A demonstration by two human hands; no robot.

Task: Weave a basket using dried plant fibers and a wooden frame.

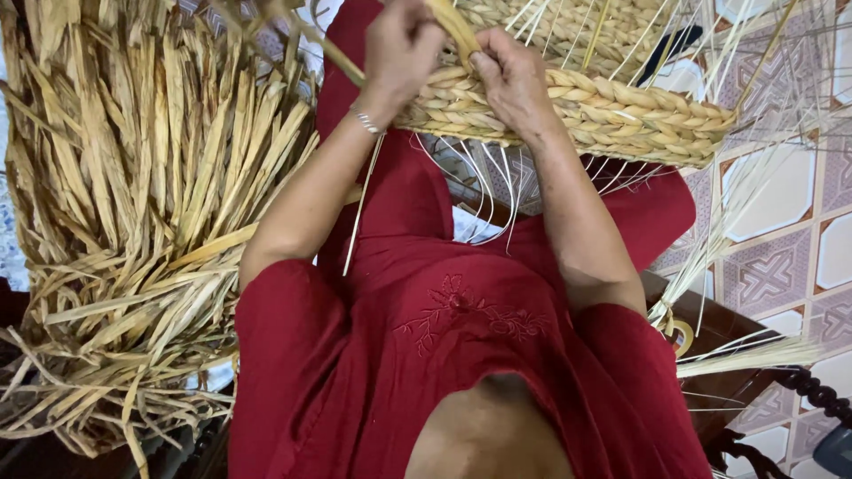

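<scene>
Over our lap, seen from the head camera, our left hand (401, 49) and right hand (510, 75) both pinch a flat straw strand (453, 27) against the braided basket (621, 111), propped on our knees so its rim faces us. Its top is cut off, fingertips hidden; dried straw (142, 204) lies heaped at our left.

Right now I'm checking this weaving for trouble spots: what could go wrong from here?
1. The thin pale stakes jutting from the braided basket point toward the lap and might poke or snap.
2. The strand pinched by left hand and right hand could slip, loosening the braid.
</scene>
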